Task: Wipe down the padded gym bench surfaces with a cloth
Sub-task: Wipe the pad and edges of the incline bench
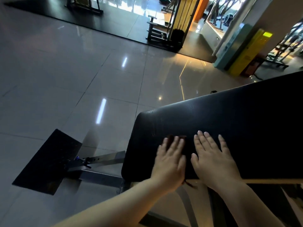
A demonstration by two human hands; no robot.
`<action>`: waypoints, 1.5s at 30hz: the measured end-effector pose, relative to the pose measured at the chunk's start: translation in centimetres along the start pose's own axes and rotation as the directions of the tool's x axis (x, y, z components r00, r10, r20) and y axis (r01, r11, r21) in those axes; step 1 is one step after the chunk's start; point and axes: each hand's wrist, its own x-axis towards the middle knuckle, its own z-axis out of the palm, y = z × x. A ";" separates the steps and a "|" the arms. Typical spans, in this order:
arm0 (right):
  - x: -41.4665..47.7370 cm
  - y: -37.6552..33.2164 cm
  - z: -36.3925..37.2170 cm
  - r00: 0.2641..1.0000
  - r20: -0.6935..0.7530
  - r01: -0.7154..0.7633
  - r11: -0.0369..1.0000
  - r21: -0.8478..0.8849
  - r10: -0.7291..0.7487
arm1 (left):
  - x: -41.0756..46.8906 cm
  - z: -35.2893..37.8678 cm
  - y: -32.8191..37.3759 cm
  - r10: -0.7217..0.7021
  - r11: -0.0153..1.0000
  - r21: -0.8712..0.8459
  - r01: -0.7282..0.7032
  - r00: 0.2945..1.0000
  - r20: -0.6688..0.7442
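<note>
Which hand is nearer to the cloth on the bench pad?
Left. The left hand presses flat on the cloth; the right hand rests on the bare pad beside it.

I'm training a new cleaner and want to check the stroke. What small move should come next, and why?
Probably push the left hand, flat on the dark reddish cloth, away toward the far edge of the black padded bench. The cloth sits by the near edge, the right hand rests flat beside it, and the pad beyond lies uncovered.
</note>
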 end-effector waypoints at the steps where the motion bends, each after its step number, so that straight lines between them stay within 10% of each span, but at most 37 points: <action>1: 0.3 0.1 -0.1 1.000 0.002 0.005 1.000 -0.010 -0.005 | -0.7 0.0 -0.1 0.084 0.996 -0.017 -0.084 0.996 0.000; 3: 0.5 0.1 0.0 1.000 0.000 0.005 1.000 -0.012 -0.005 | -0.6 -0.2 -2.6 0.097 0.994 0.042 -0.097 0.995 -0.012; 8: 0.8 0.0 2.0 0.982 -0.189 -0.007 1.000 -0.006 0.006 | 3.6 -1.2 -7.5 -0.378 0.925 -0.042 0.378 0.926 0.000; 15: 1.7 -0.4 2.5 0.968 -0.250 -0.007 0.999 -0.039 -0.003 | 1.1 -0.2 -2.8 0.140 0.990 0.006 -0.140 0.990 0.007; 21: 1.9 -0.1 2.8 0.959 -0.283 -0.011 0.999 -0.034 0.001 | 8.3 -2.1 -7.8 -0.493 0.854 -0.192 0.483 0.870 -0.005; 28: 2.1 1.2 2.8 0.963 -0.255 0.068 0.994 -0.088 -0.089 | 5.6 -1.0 -4.9 0.173 0.982 -0.068 -0.175 0.984 -0.031; 34: 2.8 0.9 2.7 0.965 -0.264 -0.004 1.000 -0.023 -0.002 | 14.2 -2.6 -10.4 -0.503 0.854 -0.164 0.494 0.864 -0.023; 38: 2.9 0.7 2.5 0.962 -0.272 -0.008 1.000 -0.019 0.002 | 11.8 -1.2 -4.9 -0.028 0.995 -0.097 0.024 0.999 -0.040; 41: 2.5 1.3 2.4 0.958 -0.284 0.017 0.999 -0.039 -0.028 | 9.4 -1.2 -6.1 0.268 0.960 -0.075 -0.269 0.963 -0.027; 45: 1.7 3.0 1.9 0.961 -0.275 -0.024 0.997 -0.079 0.002 | 15.1 -2.4 -9.5 -0.272 0.955 -0.128 0.268 0.962 -0.016</action>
